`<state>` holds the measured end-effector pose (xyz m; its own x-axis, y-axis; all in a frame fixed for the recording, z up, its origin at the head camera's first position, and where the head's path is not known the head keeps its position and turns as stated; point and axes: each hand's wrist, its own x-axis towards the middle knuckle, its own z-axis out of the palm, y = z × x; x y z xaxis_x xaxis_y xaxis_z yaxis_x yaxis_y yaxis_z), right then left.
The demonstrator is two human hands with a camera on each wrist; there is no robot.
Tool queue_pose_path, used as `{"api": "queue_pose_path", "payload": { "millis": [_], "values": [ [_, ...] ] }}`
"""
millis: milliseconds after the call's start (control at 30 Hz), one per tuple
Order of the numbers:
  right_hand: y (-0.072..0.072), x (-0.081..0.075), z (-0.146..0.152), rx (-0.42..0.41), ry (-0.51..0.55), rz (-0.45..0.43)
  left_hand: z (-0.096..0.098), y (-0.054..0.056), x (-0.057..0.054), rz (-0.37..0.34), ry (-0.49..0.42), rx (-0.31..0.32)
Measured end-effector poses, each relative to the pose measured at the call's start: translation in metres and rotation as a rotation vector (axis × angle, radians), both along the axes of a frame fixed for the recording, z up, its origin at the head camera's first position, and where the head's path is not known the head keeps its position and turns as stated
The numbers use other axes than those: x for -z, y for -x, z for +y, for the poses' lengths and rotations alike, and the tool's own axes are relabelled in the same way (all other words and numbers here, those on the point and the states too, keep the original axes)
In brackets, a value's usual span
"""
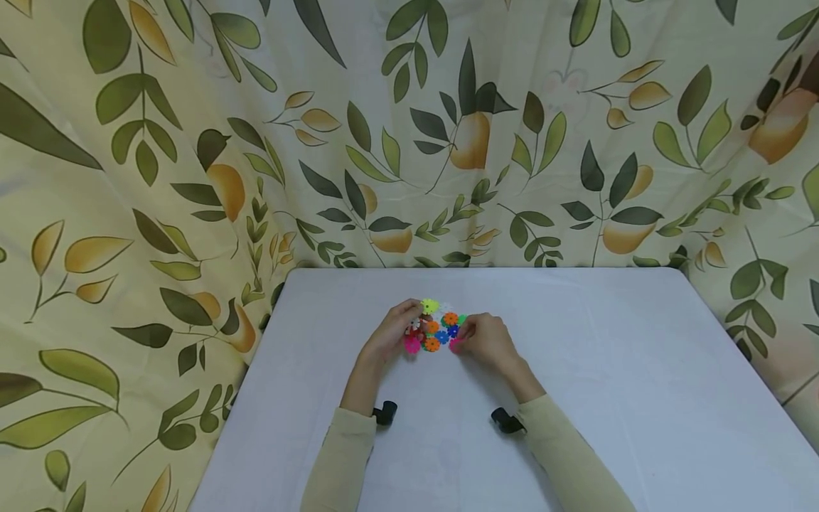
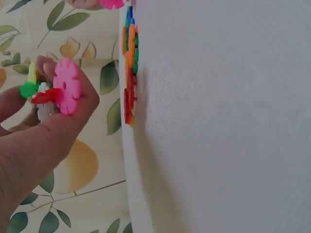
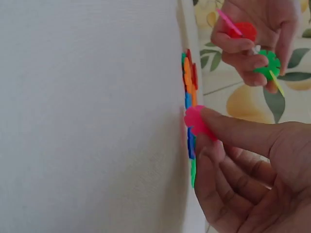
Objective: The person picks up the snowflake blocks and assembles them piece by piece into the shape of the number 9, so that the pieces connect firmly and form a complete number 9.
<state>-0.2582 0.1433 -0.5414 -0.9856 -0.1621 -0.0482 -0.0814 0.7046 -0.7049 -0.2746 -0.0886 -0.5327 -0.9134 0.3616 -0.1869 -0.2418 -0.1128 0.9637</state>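
My left hand (image 1: pixel 387 333) holds a small cluster of joined snowflake building discs. In the left wrist view a pink disc (image 2: pixel 67 86), a red disc (image 2: pixel 45 96), a white one (image 2: pixel 43 109) and a green one (image 2: pixel 29 90) show in it, with a yellow disc (image 2: pixel 32 73) edge-on. Thumb and fingers of my right hand (image 1: pixel 491 341) pinch a single pink disc (image 3: pixel 195 120). Between the hands lie loose discs on the table, among them an orange disc (image 1: pixel 432 344) and a blue disc (image 1: pixel 441 337); the right hand is right beside them.
The white table (image 1: pixel 576 370) reaches out on both sides of the hands. Behind it and at the left hangs a curtain (image 1: pixel 525 142) with a leaf and fruit print. Dark wrist cameras (image 1: pixel 385 413) sit at both sleeves.
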Motion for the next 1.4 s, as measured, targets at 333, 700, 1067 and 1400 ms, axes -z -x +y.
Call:
{"api": "queue_pose_path", "payload": {
  "millis": [333,700,1067,1400],
  "values": [
    [0.002,-0.011,0.003,0.003,0.263,0.199,0.002,-0.002,-0.002,-0.054,-0.022,-0.054],
    [0.000,-0.017,0.001,-0.006,0.513,0.308,0.006,-0.004,-0.002,0.004,0.085,-0.059],
    [0.001,-0.017,-0.001,0.018,0.519,0.376,0.008,-0.005,-0.004,0.006,0.114,-0.062],
    [0.002,-0.014,-0.002,0.012,0.548,0.352,0.009,-0.006,-0.004,-0.001,0.123,-0.063]
  ]
}}
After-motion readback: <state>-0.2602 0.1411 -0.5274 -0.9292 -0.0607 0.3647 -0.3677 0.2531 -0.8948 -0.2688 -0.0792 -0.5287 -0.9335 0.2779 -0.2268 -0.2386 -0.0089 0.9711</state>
